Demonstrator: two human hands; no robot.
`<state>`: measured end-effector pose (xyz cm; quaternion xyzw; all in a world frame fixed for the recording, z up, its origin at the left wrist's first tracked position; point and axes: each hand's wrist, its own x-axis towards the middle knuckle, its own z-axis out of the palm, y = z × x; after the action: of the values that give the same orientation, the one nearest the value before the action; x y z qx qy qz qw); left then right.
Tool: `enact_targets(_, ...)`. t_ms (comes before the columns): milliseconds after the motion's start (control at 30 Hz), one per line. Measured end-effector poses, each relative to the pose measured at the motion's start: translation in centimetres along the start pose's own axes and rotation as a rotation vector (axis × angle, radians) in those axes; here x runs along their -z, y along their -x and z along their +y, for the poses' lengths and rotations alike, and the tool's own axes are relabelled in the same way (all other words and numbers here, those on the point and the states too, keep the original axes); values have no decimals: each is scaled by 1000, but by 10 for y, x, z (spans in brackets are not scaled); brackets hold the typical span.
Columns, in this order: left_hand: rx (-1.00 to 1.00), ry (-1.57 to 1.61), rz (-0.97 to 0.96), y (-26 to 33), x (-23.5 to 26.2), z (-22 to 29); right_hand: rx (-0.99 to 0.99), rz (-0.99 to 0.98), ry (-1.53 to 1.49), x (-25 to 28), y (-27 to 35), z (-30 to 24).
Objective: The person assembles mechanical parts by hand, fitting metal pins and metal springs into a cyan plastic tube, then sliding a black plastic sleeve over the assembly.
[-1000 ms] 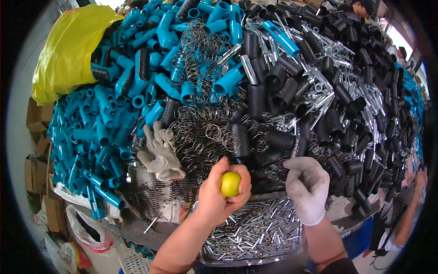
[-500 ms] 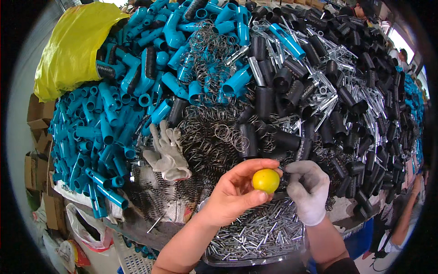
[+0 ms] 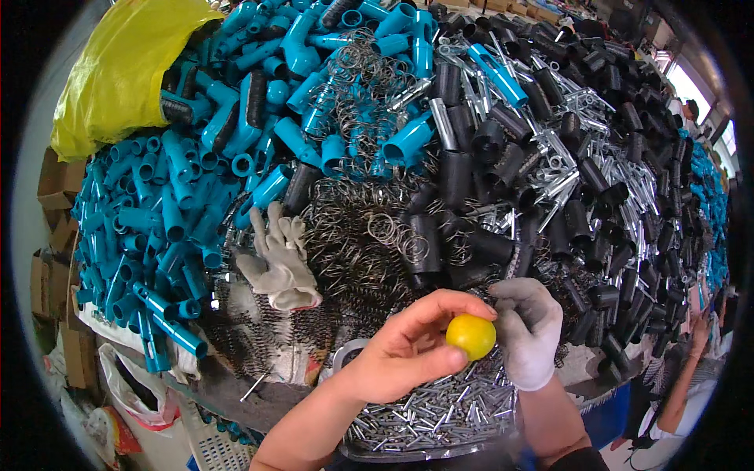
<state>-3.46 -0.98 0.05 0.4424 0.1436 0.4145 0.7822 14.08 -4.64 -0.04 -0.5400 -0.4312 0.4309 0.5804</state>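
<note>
**Yellow ball pinched over a bin of metal pins, lots of places to lose it**

Yellow and round, the little ball (image 3: 471, 336) sits pinched between thumb and fingertips of the bare left hand (image 3: 400, 353), just below the centre of the view. The gloved right hand (image 3: 528, 334) is curled loosely right beside it at 3 o'clock, its fingertips touching or nearly touching the ball; it isn't gripping anything I can see.

Directly under both hands, at 6 o'clock, is a tray of small silver pins (image 3: 428, 412). It's only a fingertip hold on a smooth sphere, so my guess is a slip drops it into those pins, or it bounces off.

Further out it gets worse: the tangle of wire springs (image 3: 353, 259) at 12 o'clock would swallow it, and so would the gaps between the black sleeves (image 3: 503, 165) at 1 o'clock or the blue tubes (image 3: 165, 212) at 10. A spare grey glove (image 3: 276, 263) lies at 10 o'clock, a yellow bag (image 3: 118, 71) far beyond it.
</note>
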Motion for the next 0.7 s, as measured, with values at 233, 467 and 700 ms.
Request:
enact_targets(233, -99, -174, -91, -4, 13, -11, -18, -2, -14, -1, -1, -3)
enact_targets(467, 21, -95, -16, 0, 9, -8, 1, 13, 58, 1, -2, -1)
enact_targets(700, 149, 127, -498, 5, 14, -1, 17, -6, 43, 6, -2, 10)
